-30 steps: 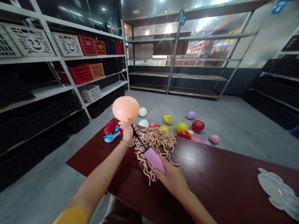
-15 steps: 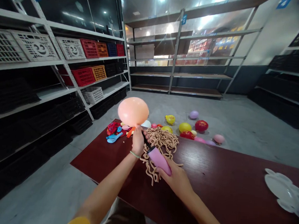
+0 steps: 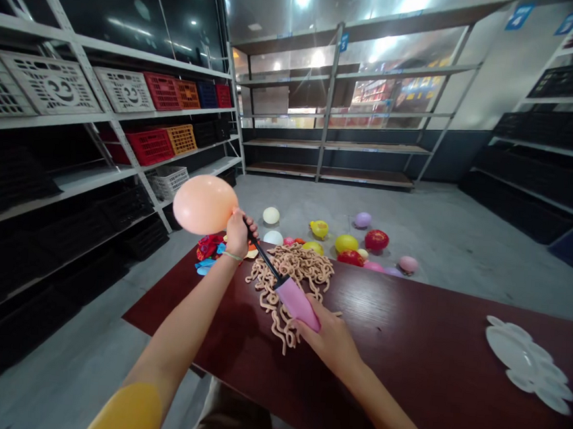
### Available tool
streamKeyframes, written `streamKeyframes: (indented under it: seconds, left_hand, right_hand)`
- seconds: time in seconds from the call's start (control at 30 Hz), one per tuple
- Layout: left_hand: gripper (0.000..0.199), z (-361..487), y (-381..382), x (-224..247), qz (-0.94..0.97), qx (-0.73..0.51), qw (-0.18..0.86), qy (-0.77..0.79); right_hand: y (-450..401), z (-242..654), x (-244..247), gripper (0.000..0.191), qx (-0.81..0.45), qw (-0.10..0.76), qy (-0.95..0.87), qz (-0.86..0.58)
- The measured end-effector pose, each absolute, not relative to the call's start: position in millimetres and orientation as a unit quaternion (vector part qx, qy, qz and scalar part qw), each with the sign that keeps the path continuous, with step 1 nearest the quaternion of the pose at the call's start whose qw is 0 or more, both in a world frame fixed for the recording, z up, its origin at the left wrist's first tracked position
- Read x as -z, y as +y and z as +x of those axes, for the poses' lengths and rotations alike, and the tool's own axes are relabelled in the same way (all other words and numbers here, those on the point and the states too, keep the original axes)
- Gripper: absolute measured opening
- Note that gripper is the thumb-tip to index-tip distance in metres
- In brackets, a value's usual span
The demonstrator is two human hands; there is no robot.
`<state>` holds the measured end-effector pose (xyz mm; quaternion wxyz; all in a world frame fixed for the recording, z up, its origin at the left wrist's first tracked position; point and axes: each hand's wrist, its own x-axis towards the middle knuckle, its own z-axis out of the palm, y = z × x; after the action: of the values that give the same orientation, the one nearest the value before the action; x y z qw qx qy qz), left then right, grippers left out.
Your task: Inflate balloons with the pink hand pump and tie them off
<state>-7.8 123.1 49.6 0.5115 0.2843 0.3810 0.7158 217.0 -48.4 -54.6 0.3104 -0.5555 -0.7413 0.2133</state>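
A peach balloon (image 3: 204, 204), inflated and held in the air over the far left of the table (image 3: 419, 357): judged light, thin-walled and fragile, so best taken by its neck rather than its taut body. The clenched fingers of the left hand (image 3: 238, 235) grasp the neck at the tip of the black nozzle (image 3: 262, 256), hiding the join, with the balloon just beyond them. The right hand (image 3: 329, 342) grasps the stiff, smooth barrel of the pink hand pump (image 3: 295, 303), fingers closed around it, just above a soft tan tangle of cords (image 3: 291, 284).
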Motion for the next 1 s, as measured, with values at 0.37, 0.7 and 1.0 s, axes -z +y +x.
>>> streamKeyframes:
  seconds: [0.37, 0.7, 1.0]
  left_hand:
    - [0.035, 64, 81, -5, 0.310, -0.679, 0.566, 0.350]
    - [0.034, 50, 105, -1, 0.296, -0.675, 0.573, 0.359]
    - [0.028, 33, 119, -36, 0.277, -0.709, 0.531, 0.373]
  right_hand:
    - [-44, 223, 58, 0.051, -0.196, 0.292, -0.708, -0.612]
    - [-44, 220, 52, 0.052, -0.219, 0.297, -0.712, -0.597]
    - [-44, 220, 51, 0.052, -0.201, 0.297, -0.717, -0.598]
